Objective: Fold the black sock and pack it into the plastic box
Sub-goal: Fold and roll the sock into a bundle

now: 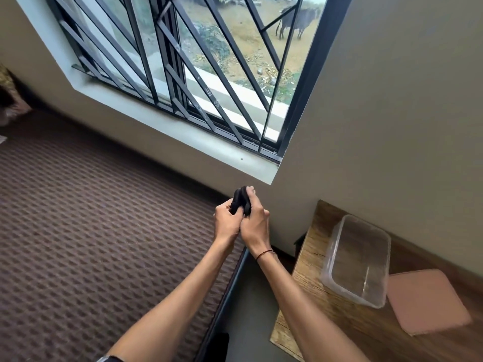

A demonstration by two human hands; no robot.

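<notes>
The black sock is bunched into a small bundle held up in the air between both hands, in front of the wall below the window. My left hand grips its left side and my right hand wraps its right side, fingers over the top. Most of the sock is hidden inside the hands. The clear plastic box stands open and empty on the wooden table to the right, well apart from the hands. Its pink lid lies flat beside it.
A wooden table sits at the right against the wall. A bed with a brown patterned cover fills the left, with a dark frame edge between bed and table. A barred window is ahead.
</notes>
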